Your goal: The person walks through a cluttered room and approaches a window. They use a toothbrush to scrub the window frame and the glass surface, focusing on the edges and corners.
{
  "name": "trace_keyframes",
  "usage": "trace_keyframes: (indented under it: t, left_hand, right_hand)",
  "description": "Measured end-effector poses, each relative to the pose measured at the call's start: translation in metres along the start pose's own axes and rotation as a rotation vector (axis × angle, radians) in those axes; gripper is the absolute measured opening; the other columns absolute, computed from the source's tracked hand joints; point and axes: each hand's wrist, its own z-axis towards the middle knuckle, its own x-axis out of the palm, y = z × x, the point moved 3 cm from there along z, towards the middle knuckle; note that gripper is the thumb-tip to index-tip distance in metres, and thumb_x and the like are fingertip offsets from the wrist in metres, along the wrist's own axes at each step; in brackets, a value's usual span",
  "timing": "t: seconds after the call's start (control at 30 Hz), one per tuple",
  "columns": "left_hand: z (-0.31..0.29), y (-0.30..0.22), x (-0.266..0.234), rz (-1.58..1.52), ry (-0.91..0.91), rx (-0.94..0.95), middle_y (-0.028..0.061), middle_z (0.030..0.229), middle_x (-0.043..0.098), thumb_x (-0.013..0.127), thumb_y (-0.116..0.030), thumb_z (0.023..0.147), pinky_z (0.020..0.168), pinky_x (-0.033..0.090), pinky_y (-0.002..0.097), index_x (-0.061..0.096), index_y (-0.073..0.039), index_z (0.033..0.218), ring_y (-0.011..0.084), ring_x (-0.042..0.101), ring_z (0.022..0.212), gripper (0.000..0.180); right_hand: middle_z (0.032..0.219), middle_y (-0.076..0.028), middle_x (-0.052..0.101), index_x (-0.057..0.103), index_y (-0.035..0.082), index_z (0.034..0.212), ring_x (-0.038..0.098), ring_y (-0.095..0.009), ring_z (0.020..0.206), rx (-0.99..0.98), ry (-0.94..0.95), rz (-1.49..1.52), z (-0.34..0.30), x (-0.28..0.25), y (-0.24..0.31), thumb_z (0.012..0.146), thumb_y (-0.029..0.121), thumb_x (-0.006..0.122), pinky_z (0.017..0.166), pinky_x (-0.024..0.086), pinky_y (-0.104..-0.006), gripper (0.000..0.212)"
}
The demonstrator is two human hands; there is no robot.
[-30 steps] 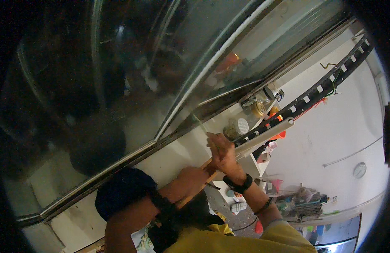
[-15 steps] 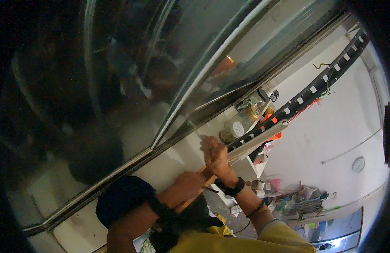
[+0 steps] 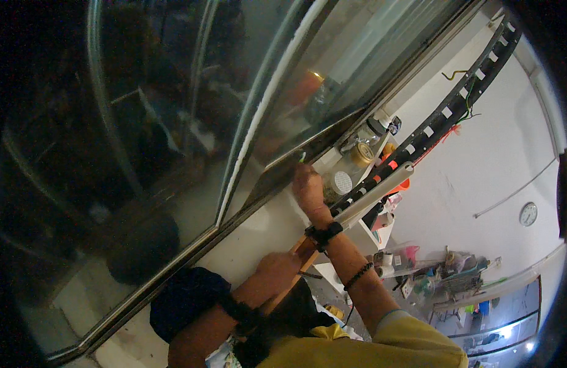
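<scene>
My right hand [image 3: 308,187] reaches up along the sill beside the glass jars. Its fingers are closed, and a small green-and-white tip [image 3: 302,157] shows past them, against the dark lower frame of the window. The rest of that small thing is hidden in the hand. Lower down, my left hand [image 3: 280,270] is a blurred fist at a wooden strip [image 3: 307,259]. A thin dark rod [image 3: 312,276] sticks out beside it; whether the fist grips either one is hidden. Black bands circle both wrists.
A large sliding window [image 3: 173,141] fills the left, above a pale sill [image 3: 246,236]. Jars [image 3: 340,183] stand close to my right hand. A long black strip with white patches [image 3: 446,112] slants up the white wall. A dark blue bundle [image 3: 190,302] lies beside my left forearm.
My right hand has moved up and away from my left hand, toward the window frame, with the small green-and-white thing. My left fist stays by the wooden strip. The view has shifted slightly.
</scene>
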Motion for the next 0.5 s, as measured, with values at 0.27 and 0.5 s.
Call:
trace_keyframes:
  t: [0.27,0.5]
  left_hand:
    - [-0.004,-0.003,-0.011,-0.026,-0.054,0.039,0.0155,0.068,0.062,0.057,-0.013,0.071,0.056,0.050,0.0432,0.062,-0.005,0.083,0.0302,0.062,0.062,0.016]
    - [-0.004,0.002,0.004,0.031,-0.140,0.088,0.0135,0.063,0.061,0.054,-0.012,0.073,0.051,0.050,0.0405,0.061,-0.006,0.089,0.0297,0.062,0.060,0.018]
  right_hand:
    - [0.078,-0.013,0.059,0.056,-0.003,0.097,0.059,-0.024,0.067,0.177,0.159,0.563,-0.043,-0.043,0.066,0.082,0.005,0.052,0.055,0.048,-0.0321,0.018]
    - [0.074,-0.011,0.059,0.056,-0.008,0.102,0.058,-0.016,0.061,0.130,-0.037,0.464,-0.029,-0.063,0.012,0.090,0.011,0.046,0.058,0.049,-0.0274,0.024]
